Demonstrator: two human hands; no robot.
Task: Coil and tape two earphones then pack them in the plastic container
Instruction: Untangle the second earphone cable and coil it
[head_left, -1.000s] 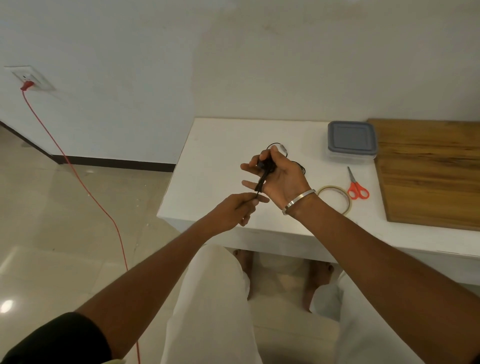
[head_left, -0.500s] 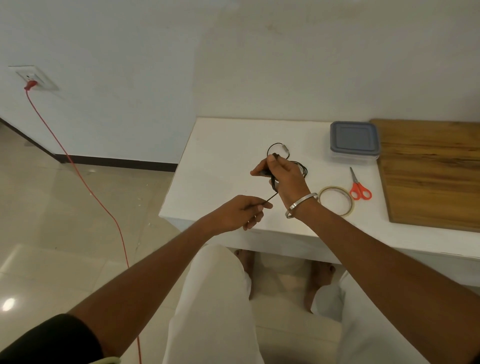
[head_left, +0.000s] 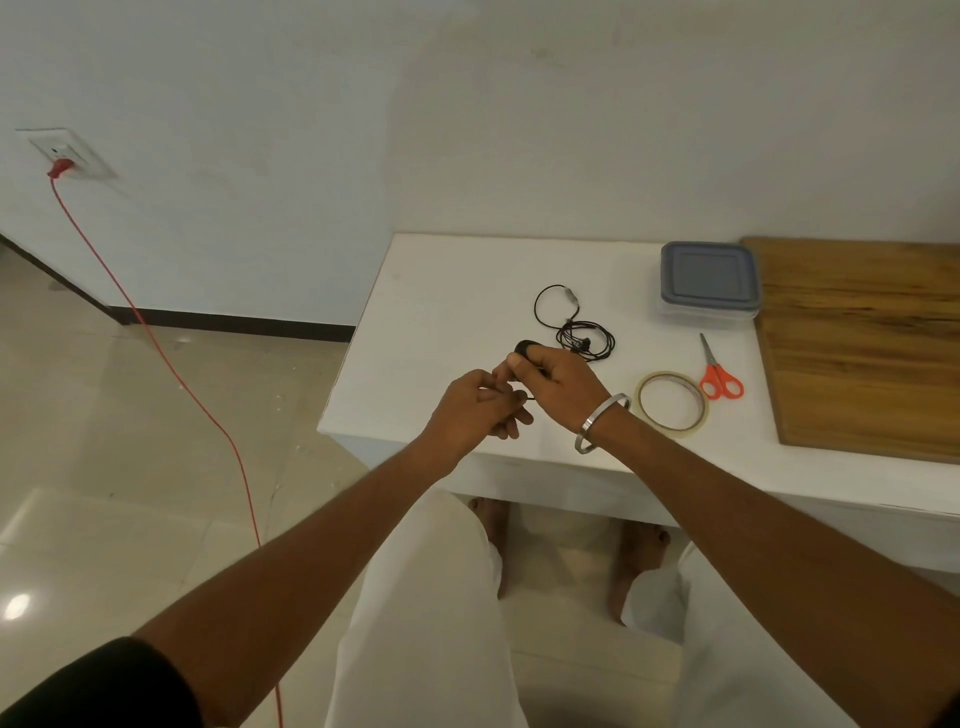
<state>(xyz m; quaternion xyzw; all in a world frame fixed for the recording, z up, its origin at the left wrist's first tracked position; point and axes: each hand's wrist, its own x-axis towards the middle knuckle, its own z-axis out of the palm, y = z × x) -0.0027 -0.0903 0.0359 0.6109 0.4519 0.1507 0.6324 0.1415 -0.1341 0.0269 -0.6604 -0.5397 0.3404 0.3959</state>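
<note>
My right hand (head_left: 553, 376) grips a small black coil of earphone cable (head_left: 525, 347) above the white table (head_left: 441, 312). My left hand (head_left: 480, 405) is pressed close against it and pinches the cable's loose end, whose black tip sticks out by the fingers. A second black earphone (head_left: 574, 327) lies loosely looped on the table just behind my hands. A roll of clear tape (head_left: 671, 402) lies flat to the right of my right wrist. The plastic container (head_left: 709, 278) with a grey lid stands closed at the back right.
Orange-handled scissors (head_left: 717, 374) lie between the tape and a wooden board (head_left: 862, 343) that covers the table's right side. A red cord (head_left: 171, 364) runs from a wall socket down across the tiled floor on the left. My knees sit below the table's front edge.
My left hand has risen and closed in on my right hand, so the free stretch of cable between them has shortened. My right hand has turned palm down over the coil.
</note>
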